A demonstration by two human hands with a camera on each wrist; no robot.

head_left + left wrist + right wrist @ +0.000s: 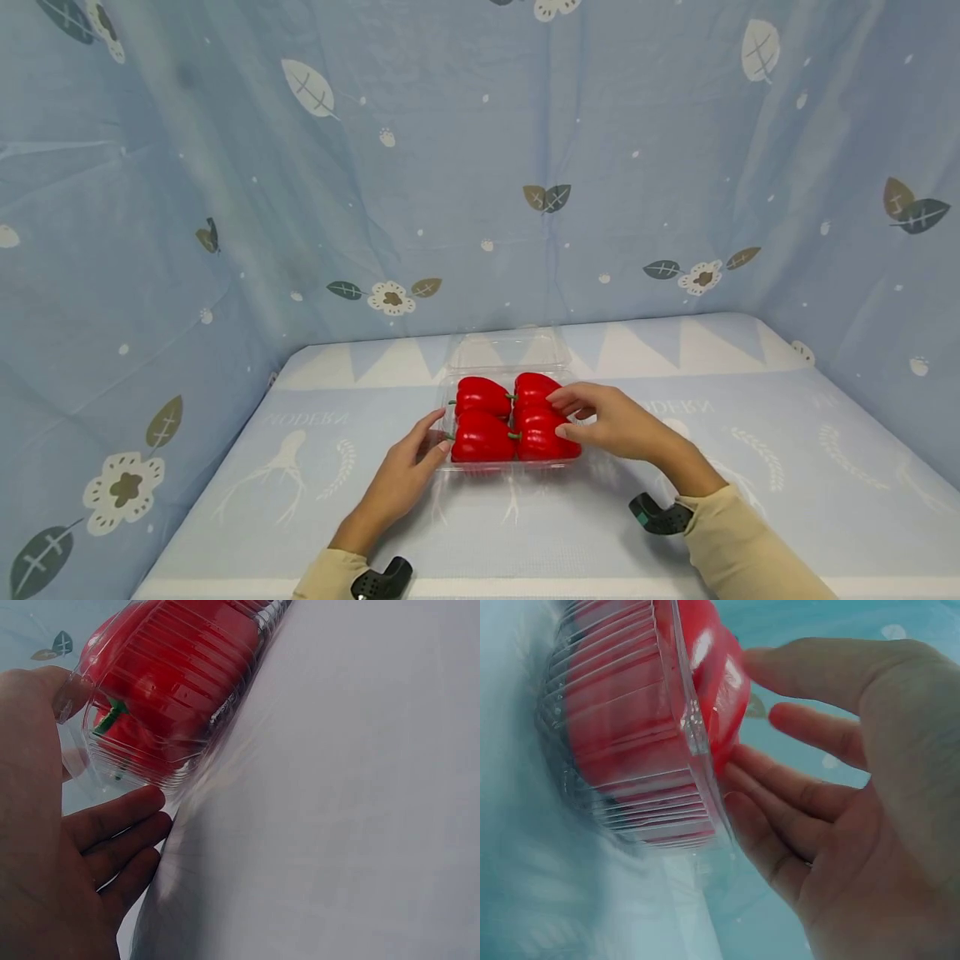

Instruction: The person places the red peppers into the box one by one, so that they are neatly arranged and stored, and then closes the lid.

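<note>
Red bell peppers [480, 437], several of them with green stems, sit in two rows inside a clear plastic clamshell box [498, 465]. My left hand [405, 471] is at the box's left side, thumb toward the near corner and fingers spread along the wall. The left wrist view shows its thumb right at the rim [75, 724], the lower fingers loosely bent beside the ribbed wall. On the other side, my right hand [618, 421] reaches over the right-hand peppers. Its fingertips are right at a pepper [724, 690] above the rim, fingers relaxed and apart.
Behind the peppers, the box's hinged clear lid [510, 350] lies folded back. A pale blue and white patterned cloth [300, 500] covers the table. Blue curtains [450, 167] with leaves and flowers rise at the back and both sides.
</note>
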